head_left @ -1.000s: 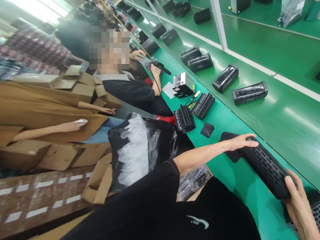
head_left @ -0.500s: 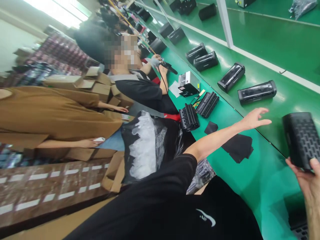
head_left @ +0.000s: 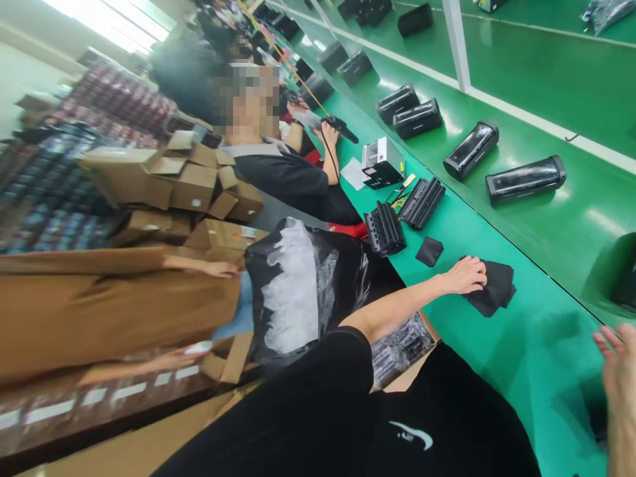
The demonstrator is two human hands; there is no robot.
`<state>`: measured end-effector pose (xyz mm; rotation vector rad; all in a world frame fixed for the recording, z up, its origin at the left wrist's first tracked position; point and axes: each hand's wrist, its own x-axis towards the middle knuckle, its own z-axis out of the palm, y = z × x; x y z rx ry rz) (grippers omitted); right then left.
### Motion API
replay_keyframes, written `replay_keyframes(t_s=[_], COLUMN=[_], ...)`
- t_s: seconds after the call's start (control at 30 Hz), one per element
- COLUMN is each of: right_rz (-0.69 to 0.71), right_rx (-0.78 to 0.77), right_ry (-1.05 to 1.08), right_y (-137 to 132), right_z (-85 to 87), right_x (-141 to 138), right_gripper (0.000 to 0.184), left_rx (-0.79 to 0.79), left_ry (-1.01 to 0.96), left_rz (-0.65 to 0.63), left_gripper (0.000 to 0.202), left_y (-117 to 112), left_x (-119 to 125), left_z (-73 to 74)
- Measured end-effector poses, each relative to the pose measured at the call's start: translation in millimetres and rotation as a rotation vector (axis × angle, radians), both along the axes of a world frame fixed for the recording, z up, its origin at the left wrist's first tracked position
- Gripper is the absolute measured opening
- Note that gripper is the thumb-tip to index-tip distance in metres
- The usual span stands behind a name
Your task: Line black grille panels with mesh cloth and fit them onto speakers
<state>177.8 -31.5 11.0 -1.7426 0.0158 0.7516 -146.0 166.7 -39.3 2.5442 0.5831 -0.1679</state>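
Cartons: brown cardboard boxes (head_left: 193, 185) stacked at the left of the frame, open flaps up.
Neighbour: a person in a brown smock (head_left: 114, 305) in front of the cartons, arms reaching toward the lower middle.
Bag: a black-and-white bag (head_left: 293, 291) at centre left, beside the table's near edge.
Co-worker: a co-worker in a black shirt (head_left: 283, 182) at upper centre, one hand around a corded black tool (head_left: 340, 127).
Table items: a white box (head_left: 382, 154), then ribbed black shells (head_left: 384, 228) and a small black cloth square (head_left: 430, 252) on the green table (head_left: 541, 371).
Left hand: the left hand (head_left: 464, 277) lies flat, palm down, fingers together, touching a black cloth (head_left: 497, 288), not gripping it.
Cloth: folded loosely on the table, centre right, well apart from the shells.
Belt: black cylindrical speakers (head_left: 525, 177) lie in a row on a green belt (head_left: 546, 225), upper right.
Right hand: the right hand (head_left: 619, 391) is wide open, fingers spread, holding nothing, cut off by the right edge.
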Motion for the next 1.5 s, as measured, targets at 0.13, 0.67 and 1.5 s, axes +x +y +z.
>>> replay_keyframes(t_s=[0.13,0.67,1.5], right_rz=[0.472,1.015,1.155], right_rx=[-0.106,-0.54,-0.548], right_ry=[0.017,-0.422,-0.486], right_y=[-23.5,55.8,66.7], right_z=[18.9,-38.1,-72.7], right_x=[-101.4,-188.5,-145.5], right_gripper=[0.069,0.033,0.038], left_rx=[0.001,0.104,0.113], left_ry=[-0.112,-0.092,-0.136], left_rz=[-0.045,0.766,0.824], left_gripper=[0.015,0.038,0.053], left_y=[-2.0,-44.6,-57.7], left_x=[2.8,-12.5,-1.8], left_z=[3.5,-26.5,-63.4])
